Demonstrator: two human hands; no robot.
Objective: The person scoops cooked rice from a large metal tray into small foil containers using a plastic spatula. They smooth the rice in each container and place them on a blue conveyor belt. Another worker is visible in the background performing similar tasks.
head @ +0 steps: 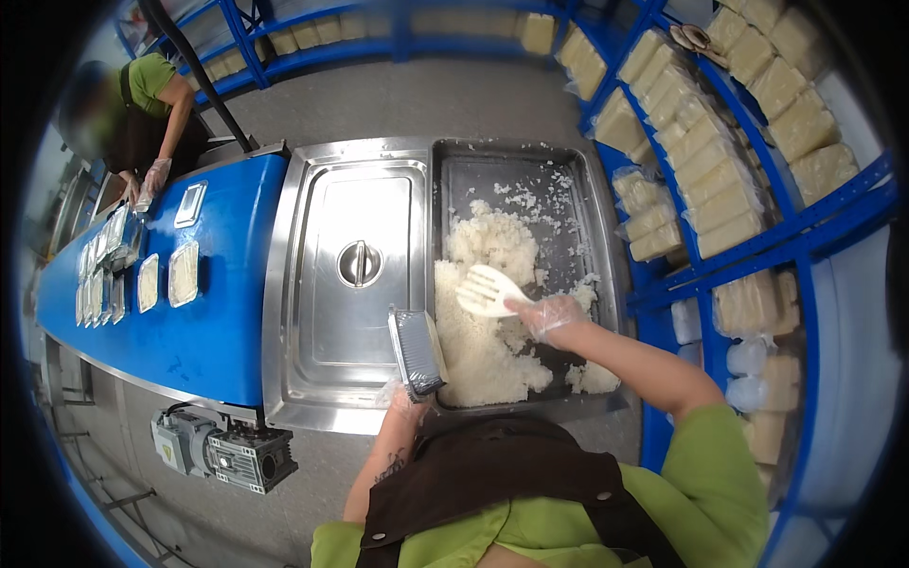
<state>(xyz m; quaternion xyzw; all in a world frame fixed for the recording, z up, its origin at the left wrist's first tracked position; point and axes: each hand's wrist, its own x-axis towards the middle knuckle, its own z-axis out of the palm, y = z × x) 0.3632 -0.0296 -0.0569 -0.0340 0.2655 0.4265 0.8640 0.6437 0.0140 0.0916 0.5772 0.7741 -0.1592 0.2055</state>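
Observation:
My right hand (pixel 554 318), in a clear plastic glove, grips the handle of a white slotted plastic spatula (pixel 484 290). The spatula's head lies over cooked white rice (pixel 483 362) in a deep steel pan (pixel 603 234). Also gloved, my left hand (pixel 406 403) holds a foil container (pixel 419 353) tipped on its side at the pan's left edge. Something pale shows along the container's right side; its contents are mostly hidden. Left of the pan lies a steel lid (pixel 362 213) with a central handle.
A blue conveyor belt (pixel 213 341) at left carries several filled foil containers (pixel 184 273). A co-worker in green bends over its far end, gloved hands (pixel 153 181) at the containers. A gearmotor (pixel 227 451) juts from the near side. Blue shelves (pixel 710 277) with bagged pale blocks (pixel 717 192) stand at right.

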